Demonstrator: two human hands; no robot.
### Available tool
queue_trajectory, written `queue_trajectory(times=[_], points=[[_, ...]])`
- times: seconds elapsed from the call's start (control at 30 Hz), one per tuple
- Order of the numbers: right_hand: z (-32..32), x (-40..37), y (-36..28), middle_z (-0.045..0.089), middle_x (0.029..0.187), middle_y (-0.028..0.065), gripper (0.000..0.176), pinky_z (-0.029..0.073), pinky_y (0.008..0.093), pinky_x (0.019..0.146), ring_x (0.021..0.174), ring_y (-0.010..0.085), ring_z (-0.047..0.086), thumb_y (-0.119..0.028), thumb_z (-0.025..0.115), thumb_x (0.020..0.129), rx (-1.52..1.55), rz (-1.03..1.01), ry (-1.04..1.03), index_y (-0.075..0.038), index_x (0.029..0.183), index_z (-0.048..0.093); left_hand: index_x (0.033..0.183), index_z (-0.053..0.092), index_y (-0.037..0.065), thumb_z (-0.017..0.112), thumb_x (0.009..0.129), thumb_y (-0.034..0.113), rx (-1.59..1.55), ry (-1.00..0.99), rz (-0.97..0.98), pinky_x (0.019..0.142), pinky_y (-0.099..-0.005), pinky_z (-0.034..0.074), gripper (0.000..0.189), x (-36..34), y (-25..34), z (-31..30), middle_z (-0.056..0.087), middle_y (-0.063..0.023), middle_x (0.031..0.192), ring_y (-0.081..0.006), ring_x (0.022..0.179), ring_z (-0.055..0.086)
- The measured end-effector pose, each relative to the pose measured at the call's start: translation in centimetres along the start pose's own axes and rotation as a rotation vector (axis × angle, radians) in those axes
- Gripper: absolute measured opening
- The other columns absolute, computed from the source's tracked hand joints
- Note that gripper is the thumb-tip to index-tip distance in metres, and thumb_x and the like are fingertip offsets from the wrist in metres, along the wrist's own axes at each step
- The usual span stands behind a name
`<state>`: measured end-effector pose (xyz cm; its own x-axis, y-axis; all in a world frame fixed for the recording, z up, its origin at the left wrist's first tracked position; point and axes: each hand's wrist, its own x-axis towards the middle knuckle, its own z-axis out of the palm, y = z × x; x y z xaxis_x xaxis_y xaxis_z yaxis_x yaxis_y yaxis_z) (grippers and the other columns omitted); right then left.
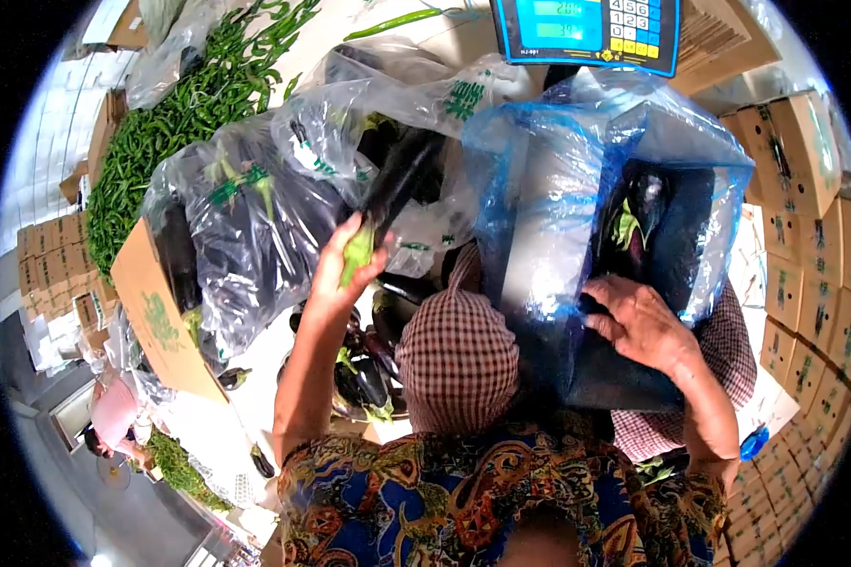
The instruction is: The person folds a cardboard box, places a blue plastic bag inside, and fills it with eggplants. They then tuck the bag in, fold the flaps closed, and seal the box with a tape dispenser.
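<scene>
Fingers wrapped round its green stem end, my left hand [329, 269] holds a long dark eggplant [399, 184]. The eggplant points up and away, across clear plastic bags [255, 227] printed in green, which hold more eggplants. My right hand [645, 323] is at the near part of a box lined with blue plastic [539, 189]. Its fingers are curled, and what they grip, if anything, is dark and hard to make out. Inside the box, just beyond that hand, lie eggplants [638, 213] with a green cap showing. Loose eggplants [364, 378] lie below my left hand.
A digital scale display [577, 38] stands behind the blue-lined box. Green chili peppers [175, 142] form a large heap at the far left. A cardboard box [165, 326] holds the bagged eggplants. Stacked cartons [804, 283] line the right side. Another person [118, 416] bends at lower left.
</scene>
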<state>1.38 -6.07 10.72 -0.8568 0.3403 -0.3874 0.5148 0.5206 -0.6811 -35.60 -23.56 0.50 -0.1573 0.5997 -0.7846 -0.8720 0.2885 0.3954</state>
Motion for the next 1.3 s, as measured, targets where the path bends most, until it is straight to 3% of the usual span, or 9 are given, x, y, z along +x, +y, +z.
queue_trajectory(times=[0.37,0.5,0.6,0.73,0.77,0.93,1.03,1.07,1.3], points=[[-1.4,-3.8,-4.4,0.064,0.107,0.0209,0.036,0.053,0.0396,0.078,0.094,0.0340,0.066,-0.012,0.065,0.086,0.272,-0.011,0.184,0.001,0.119,0.057,0.137,0.035,-0.005,0.066,0.077,0.034,0.432,-0.268,0.377,0.033,-0.0254,0.036,0.078,-19.2,1.3,6.7,0.061,-0.0184,0.090,-0.0161,0.044,0.051],[-0.9,-5.1,-5.5,0.064,0.114,0.0170,0.057,0.051,0.0408,0.086,0.103,0.0296,0.064,-0.012,0.073,0.080,0.502,-0.237,0.337,-0.004,0.131,0.048,0.143,0.027,-0.006,0.072,0.069,0.035,0.587,-0.305,0.477,0.072,-0.0273,0.051,0.096,-20.8,-1.4,13.7,0.058,-0.0171,0.120,-0.0200,0.085,0.063],[-0.6,-5.8,-6.1,0.050,0.136,0.0138,0.088,0.043,0.0369,0.097,0.122,0.0223,0.050,-0.010,0.080,0.074,0.893,-0.318,0.437,-0.007,0.146,0.027,0.145,0.024,-0.006,0.071,0.070,0.024,0.766,-0.474,0.616,0.104,-0.0354,0.034,0.094,-18.8,-5.2,18.9,0.046,-0.0167,0.135,-0.0242,0.122,0.047],[-1.7,-9.0,-7.3,0.051,0.126,0.0040,0.089,0.039,0.0324,0.099,0.116,0.0152,0.050,-0.002,0.076,0.076,1.345,-0.390,0.722,-0.008,0.146,0.021,0.146,0.017,-0.005,0.067,0.079,0.017,1.177,-0.717,0.863,0.103,-0.0377,0.035,0.086,-16.7,-11.3,25.4,0.042,-0.0219,0.135,-0.0293,0.122,0.045],[-1.7,-10.5,-6.7,0.051,0.124,0.0024,0.087,0.039,0.0313,0.100,0.113,0.0144,0.050,-0.002,0.075,0.077,1.402,-0.317,0.794,-0.008,0.146,0.022,0.145,0.021,-0.004,0.066,0.080,0.040,1.104,-0.686,0.776,0.104,-0.0379,0.033,0.091,-16.3,-13.5,26.6,0.040,-0.0207,0.137,-0.0287,0.125,0.042],[-0.6,-15.9,-3.1,0.049,0.120,0.0050,0.079,0.032,0.0321,0.104,0.116,0.0165,0.044,-0.011,0.076,0.072,1.355,-0.267,1.050,-0.004,0.139,0.034,0.146,0.016,-0.005,0.067,0.079,0.016,1.370,-0.878,1.057,0.104,-0.0394,0.036,0.088,-14.3,-20.2,28.7,0.040,-0.0242,0.136,-0.0352,0.125,0.044],[0.7,-21.3,-0.8,0.050,0.127,0.0083,0.077,0.040,0.0335,0.099,0.114,0.0187,0.050,-0.014,0.073,0.077,1.379,-0.221,1.232,-0.003,0.141,0.032,0.140,0.036,-0.003,0.066,0.082,0.025,1.244,-1.045,0.744,0.088,-0.0341,0.046,0.071,-14.6,-22.9,29.8,0.045,-0.0220,0.131,-0.0282,0.108,0.055],[1.7,-22.7,1.2,0.052,0.124,0.0101,0.075,0.044,0.0344,0.095,0.108,0.0190,0.055,-0.015,0.072,0.078,1.365,-0.275,1.270,-0.002,0.140,0.032,0.130,0.050,-0.003,0.061,0.086,0.024,1.184,-1.121,0.901,0.076,-0.0317,0.048,0.053,-14.7,-24.3,30.0,0.054,-0.0191,0.119,-0.0226,0.090,0.060],[11.2,-33.5,8.8,0.055,0.114,0.0095,0.076,0.044,0.0315,0.090,0.100,0.0168,0.055,-0.024,0.074,0.075,1.032,0.403,1.665,-0.003,0.138,0.037,0.118,0.061,-0.001,0.059,0.087,0.006,1.544,-1.066,0.629,0.070,-0.0300,0.051,0.031,-14.3,-26.2,28.2,0.066,-0.0111,0.095,-0.0167,0.078,0.063]])
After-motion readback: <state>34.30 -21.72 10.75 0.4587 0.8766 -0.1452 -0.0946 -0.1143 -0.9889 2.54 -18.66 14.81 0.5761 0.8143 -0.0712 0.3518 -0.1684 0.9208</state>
